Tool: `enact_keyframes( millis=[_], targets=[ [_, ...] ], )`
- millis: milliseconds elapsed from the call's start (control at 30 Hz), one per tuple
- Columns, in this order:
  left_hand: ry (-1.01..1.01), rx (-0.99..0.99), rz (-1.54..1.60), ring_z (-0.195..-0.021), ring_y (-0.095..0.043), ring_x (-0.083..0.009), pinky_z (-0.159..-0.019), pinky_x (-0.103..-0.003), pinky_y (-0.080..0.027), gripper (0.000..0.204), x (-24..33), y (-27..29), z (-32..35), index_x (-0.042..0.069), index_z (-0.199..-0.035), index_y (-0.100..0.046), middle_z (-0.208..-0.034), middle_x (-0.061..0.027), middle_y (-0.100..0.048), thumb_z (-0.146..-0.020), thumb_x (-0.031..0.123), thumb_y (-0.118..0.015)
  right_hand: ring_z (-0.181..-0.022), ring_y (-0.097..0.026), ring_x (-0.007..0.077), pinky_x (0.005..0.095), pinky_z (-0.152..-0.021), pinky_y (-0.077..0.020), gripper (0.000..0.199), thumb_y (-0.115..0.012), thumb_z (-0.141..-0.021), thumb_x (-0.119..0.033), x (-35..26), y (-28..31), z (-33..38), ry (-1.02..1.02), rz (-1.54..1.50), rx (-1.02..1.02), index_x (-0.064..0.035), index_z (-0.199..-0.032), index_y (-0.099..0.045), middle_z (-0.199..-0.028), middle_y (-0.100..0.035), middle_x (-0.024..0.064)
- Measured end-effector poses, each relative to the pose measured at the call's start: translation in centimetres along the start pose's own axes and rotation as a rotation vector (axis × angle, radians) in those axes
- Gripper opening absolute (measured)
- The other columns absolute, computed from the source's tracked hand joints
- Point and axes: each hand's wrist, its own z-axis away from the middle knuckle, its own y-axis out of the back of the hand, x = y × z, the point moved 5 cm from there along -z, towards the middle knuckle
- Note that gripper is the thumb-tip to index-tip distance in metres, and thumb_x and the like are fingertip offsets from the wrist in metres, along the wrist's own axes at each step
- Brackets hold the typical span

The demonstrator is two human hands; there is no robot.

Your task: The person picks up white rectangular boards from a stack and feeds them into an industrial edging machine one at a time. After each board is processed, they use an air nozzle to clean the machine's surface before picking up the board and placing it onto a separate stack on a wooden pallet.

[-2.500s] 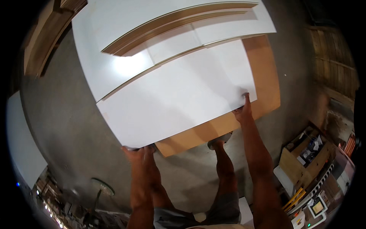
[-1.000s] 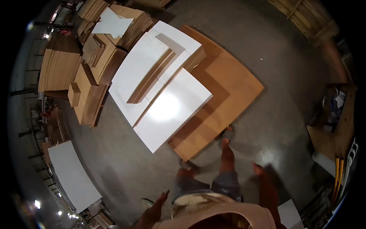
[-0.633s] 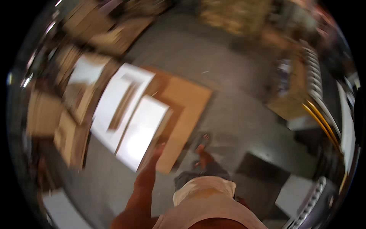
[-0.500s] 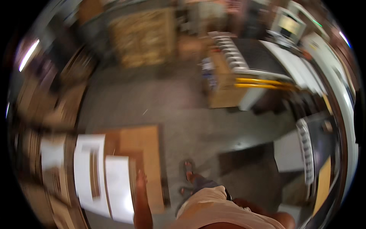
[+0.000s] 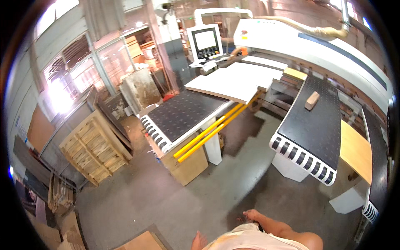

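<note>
- The left hand (image 5: 199,241) is at the near edge, its fingers apart and extended, with nothing seen in them.
- The right hand (image 5: 251,214) is over the floor (image 5: 233,187), just beyond the shirt (image 5: 241,239); its fingers look loosely bent, but how far open they are cannot be told. Nothing shows in them.
- The brown board (image 5: 143,242) lies at the near edge, left of the left hand and apart from it, partly out of view.
- Farther off, the left table (image 5: 183,114) carries white boards (image 5: 233,81) at its far end, with yellow rails (image 5: 212,129) along its right side.
- A wooden block (image 5: 312,101) rests on the right table (image 5: 312,129).
- A screen (image 5: 206,39) stands at the far side.
- A pallet (image 5: 96,150) leans at the left.
</note>
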Motion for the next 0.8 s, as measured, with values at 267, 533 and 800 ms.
enact_keyframes(
  millis=[267,533,800],
  targets=[
    [-0.129,-0.38,-0.121,-0.136,-0.043,-0.0381,-0.11,-0.054,-0.036,0.091,22.6,-25.4,-12.8,0.004,-0.155,-0.021,-0.149,-0.0215,-0.042,-0.094,0.066,-0.049,-0.079,-0.059,0.0175,0.0339,-0.067,-0.049,0.043,-0.056,-0.099,-0.039,-13.8,17.7,-4.0,0.109,-0.563,0.092,-0.003,-0.123,-0.059,-0.099,-0.064,0.0058],
    [-0.243,-0.664,-0.157,-0.138,-0.041,-0.0363,-0.113,-0.052,-0.033,0.104,46.4,-54.4,-24.5,0.0,-0.156,-0.009,-0.154,-0.0216,-0.035,-0.091,0.071,-0.049,-0.102,-0.064,0.02,0.0328,-0.081,-0.0529,0.052,-0.052,-0.102,-0.036,-24.0,28.4,-6.4,0.275,-0.926,0.149,-0.0051,-0.144,-0.044,-0.121,-0.065,0.0116],
    [-0.183,-0.583,0.005,-0.147,-0.023,-0.0406,-0.118,-0.055,-0.021,0.126,61.8,-80.0,-35.4,0.006,-0.157,0.005,-0.161,-0.0256,-0.013,-0.077,0.081,-0.058,-0.098,-0.067,0.0258,0.0412,-0.081,-0.0527,0.055,-0.053,-0.101,-0.037,-30.8,33.8,-13.9,0.177,-1.189,0.286,-0.0046,-0.144,-0.041,-0.117,-0.066,0.0135]
  ],
)
